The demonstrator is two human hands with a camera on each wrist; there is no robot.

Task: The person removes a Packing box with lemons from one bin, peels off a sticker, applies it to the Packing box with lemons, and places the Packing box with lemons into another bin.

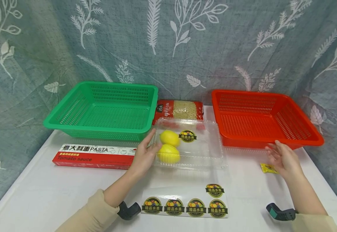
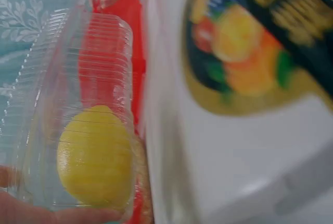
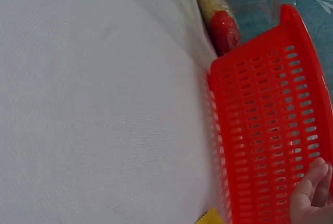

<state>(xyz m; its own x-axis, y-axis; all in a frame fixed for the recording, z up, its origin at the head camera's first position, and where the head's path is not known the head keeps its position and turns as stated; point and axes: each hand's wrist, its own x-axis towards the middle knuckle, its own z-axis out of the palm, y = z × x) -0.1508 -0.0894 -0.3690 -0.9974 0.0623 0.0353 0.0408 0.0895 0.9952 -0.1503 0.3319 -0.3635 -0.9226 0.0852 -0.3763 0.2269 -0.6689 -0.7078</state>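
My left hand (image 1: 145,156) grips the left side of a clear plastic container (image 1: 206,148), thumb at its near side. Inside, at the left end, lie two lemons, a far lemon (image 1: 169,138) and a near lemon (image 1: 169,154). A round black-and-gold fruit sticker (image 1: 187,136) shows on the container. The left wrist view has one lemon (image 2: 96,156) behind the ribbed clear wall, with my fingertips below it. My right hand (image 1: 285,161) has loosely bent fingers and holds nothing. It overlaps the front rim of the red basket (image 1: 265,141), and its fingertips (image 3: 315,169) appear right by the basket's slotted wall.
At the back left stands a green basket (image 1: 113,130), with a pasta box (image 1: 95,158) before it. A red pasta bag (image 1: 185,109) lies behind the container. Near the front edge is a sticker sheet (image 1: 180,193). A small yellow packet (image 1: 268,168) lies beside my right hand.
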